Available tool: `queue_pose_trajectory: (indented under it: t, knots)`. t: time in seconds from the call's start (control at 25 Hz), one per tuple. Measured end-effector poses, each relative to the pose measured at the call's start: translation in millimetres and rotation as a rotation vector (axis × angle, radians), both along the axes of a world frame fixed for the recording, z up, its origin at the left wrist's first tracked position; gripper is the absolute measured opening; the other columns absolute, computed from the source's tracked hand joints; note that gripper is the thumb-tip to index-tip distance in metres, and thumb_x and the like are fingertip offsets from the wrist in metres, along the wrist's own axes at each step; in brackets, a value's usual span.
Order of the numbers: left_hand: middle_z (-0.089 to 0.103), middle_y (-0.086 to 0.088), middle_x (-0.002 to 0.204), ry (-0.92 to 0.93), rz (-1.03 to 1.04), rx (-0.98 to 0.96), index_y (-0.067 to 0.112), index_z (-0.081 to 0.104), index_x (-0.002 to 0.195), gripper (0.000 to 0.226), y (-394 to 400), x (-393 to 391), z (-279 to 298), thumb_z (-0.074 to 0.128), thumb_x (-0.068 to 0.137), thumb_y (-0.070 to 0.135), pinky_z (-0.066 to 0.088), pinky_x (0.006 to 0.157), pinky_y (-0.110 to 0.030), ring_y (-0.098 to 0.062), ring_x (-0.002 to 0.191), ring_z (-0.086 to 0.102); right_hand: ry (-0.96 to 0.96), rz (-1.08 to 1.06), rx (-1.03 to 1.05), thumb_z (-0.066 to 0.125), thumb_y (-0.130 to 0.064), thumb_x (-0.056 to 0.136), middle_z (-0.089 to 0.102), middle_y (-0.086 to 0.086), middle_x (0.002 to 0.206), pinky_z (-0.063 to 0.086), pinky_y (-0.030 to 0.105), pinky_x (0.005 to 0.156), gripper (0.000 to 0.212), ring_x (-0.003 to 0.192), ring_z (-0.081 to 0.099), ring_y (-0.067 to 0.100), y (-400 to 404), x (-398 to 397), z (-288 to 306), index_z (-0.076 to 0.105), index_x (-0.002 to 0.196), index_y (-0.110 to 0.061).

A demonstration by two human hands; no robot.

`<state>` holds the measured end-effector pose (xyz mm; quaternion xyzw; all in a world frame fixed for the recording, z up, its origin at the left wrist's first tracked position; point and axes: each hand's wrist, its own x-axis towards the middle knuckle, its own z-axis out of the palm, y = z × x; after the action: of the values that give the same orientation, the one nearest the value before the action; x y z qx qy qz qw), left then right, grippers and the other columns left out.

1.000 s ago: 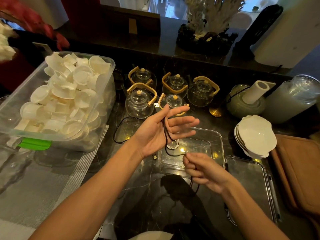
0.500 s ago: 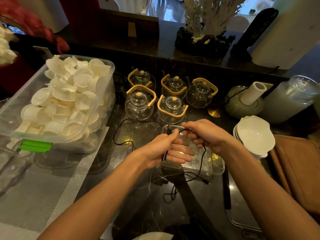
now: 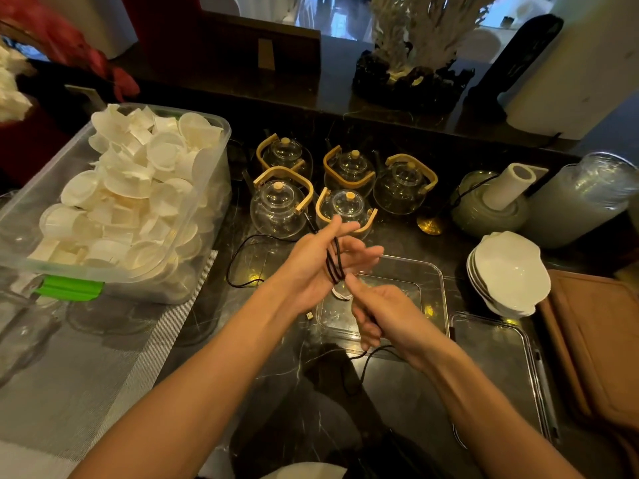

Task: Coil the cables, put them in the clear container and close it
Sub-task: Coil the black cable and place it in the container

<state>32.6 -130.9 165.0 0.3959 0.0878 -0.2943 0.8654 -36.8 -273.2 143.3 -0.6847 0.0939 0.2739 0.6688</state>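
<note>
A thin black cable (image 3: 334, 261) runs in several loops across the palm of the left hand (image 3: 320, 262), just above centre frame, the strands lying side by side between thumb and fingers. One end pokes out past the thumb toward the teapots; the other trails down through the right hand (image 3: 383, 321) and sags in a loose curve onto the dark desk (image 3: 294, 392). A second black cable (image 3: 242, 261) lies in an open loop on the desk left of the hands, its small plug end (image 3: 310, 315) near the left wrist.

The left hand is raised palm-up, fingers spread and fairly straight, thumb up, the loops draped over it. The right hand, lower and to the right, has its fingers curled round the cable, pinching it close below the left palm.

Beneath both hands sits the clear container (image 3: 425, 288), open, with something small and white in it. Its clear lid (image 3: 498, 375) lies flat on the desk at lower right.

The desk is black marble with pale veins. Five glass teapots (image 3: 278, 210) with wooden handles stand in a cluster above the hands. At left, a large clear bin (image 3: 114, 271) with a green latch is heaped with white cups. At right, a stack of white bowls (image 3: 508, 271), then a brown board (image 3: 601, 340). A grey woven mat (image 3: 86, 357) covers the lower left. A pale coral ornament (image 3: 415, 39) stands on the ledge at top.
</note>
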Motion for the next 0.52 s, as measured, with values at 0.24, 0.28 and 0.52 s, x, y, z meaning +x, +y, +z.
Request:
queue_pose_trajectory:
  t: [0.24, 0.28, 0.52]
  knots:
    - [0.056, 0.007, 0.050, 0.007, -0.138, -0.219, 0.007, 0.047, 0.147, 0.061, 11.1, 1.3, -0.7, 0.041, 0.099, 0.044, 0.035, 0.029, -0.010, -0.001, 0.027, 0.044, 0.188, 0.080, 0.088, 0.067, -0.052, 0.089, 0.033, -0.006, 0.053, 0.029, 0.021, 0.045, 0.048, 0.046, 0.027, 0.011, -27.6, -4.7, -39.0, 0.044, 0.059, -0.024]
    - [0.050, 0.008, 0.044, -0.009, -0.197, -0.232, 0.006, 0.047, 0.147, 0.061, 11.6, -0.8, -2.7, 0.040, 0.100, 0.045, 0.029, 0.027, -0.010, -0.001, 0.025, 0.040, 0.204, 0.066, 0.074, 0.069, -0.051, 0.089, 0.032, -0.006, 0.053, 0.026, 0.020, 0.043, 0.047, 0.046, 0.026, 0.010, -30.8, -0.9, -40.0, 0.046, 0.057, -0.025]
    - [0.074, -0.011, 0.072, 0.038, -0.564, 0.236, -0.003, 0.065, 0.126, 0.058, 5.8, -21.2, -21.4, 0.043, 0.104, 0.046, 0.052, 0.042, -0.015, -0.010, 0.052, 0.069, 0.262, -0.111, -0.030, 0.068, -0.045, 0.092, 0.033, -0.008, 0.051, 0.018, 0.018, 0.039, 0.042, 0.041, 0.025, 0.006, -47.9, 53.0, -4.8, 0.058, 0.058, -0.021]
